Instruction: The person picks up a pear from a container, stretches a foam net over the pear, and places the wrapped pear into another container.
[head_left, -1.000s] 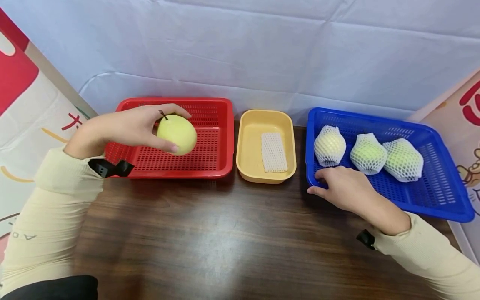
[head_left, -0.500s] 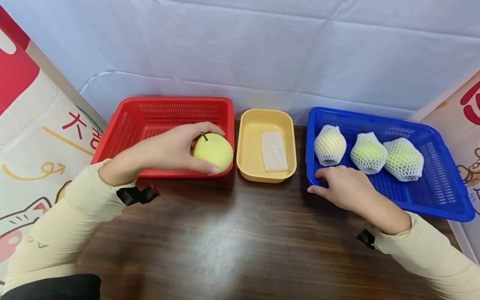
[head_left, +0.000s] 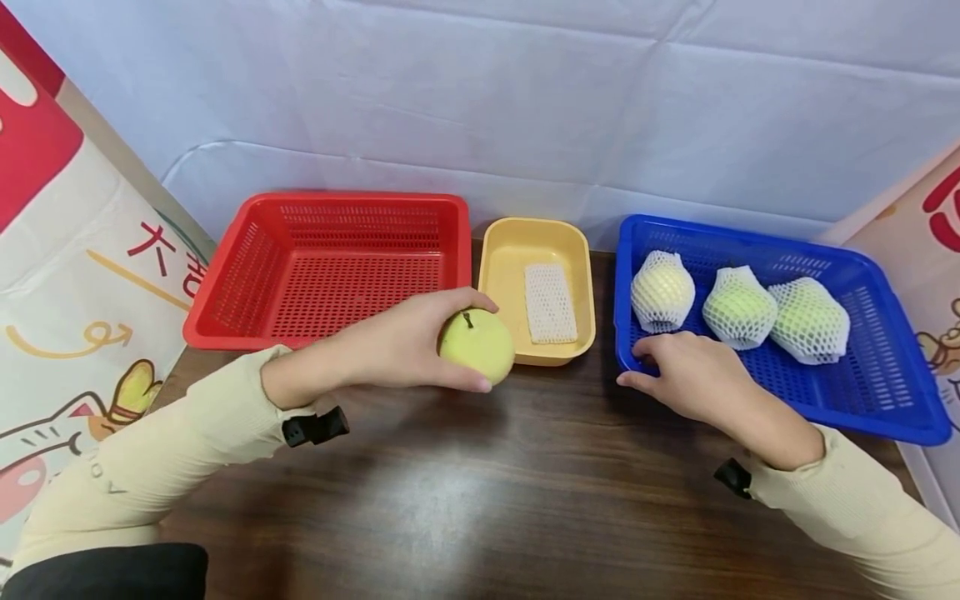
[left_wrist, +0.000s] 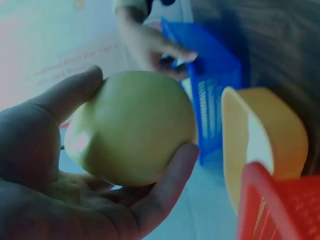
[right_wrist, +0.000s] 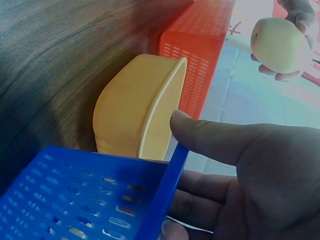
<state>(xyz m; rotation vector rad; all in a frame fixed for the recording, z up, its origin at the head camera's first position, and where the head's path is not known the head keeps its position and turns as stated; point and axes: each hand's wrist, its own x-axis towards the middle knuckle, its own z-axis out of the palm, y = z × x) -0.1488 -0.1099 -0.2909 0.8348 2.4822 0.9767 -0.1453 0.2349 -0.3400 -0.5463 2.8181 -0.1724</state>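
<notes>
My left hand [head_left: 401,346] grips a round yellow-green pear [head_left: 482,347], thumb on one side and fingers on the other. The pear is in the air above the table, in front of the gap between the red basket [head_left: 352,287] and the yellow tub [head_left: 498,267]. In the left wrist view the bare skin of the pear [left_wrist: 135,130] shows large. At the near left corner of the blue basket [head_left: 817,400], my right hand [head_left: 693,372] pinches the rim, the thumb outside and fingers inside, as the right wrist view shows.
Inside the blue basket lie a few pears [head_left: 740,308] in white foam nets. A flat white foam net [head_left: 551,304] lies in the yellow tub. Behind the containers hangs a pale cloth [head_left: 480,100]; the brown wooden table [head_left: 465,500] extends in front.
My left hand has carried the pear rightward and nearer to me, from over the red basket to near the yellow tub's front left corner. The right hand stays on the blue rim.
</notes>
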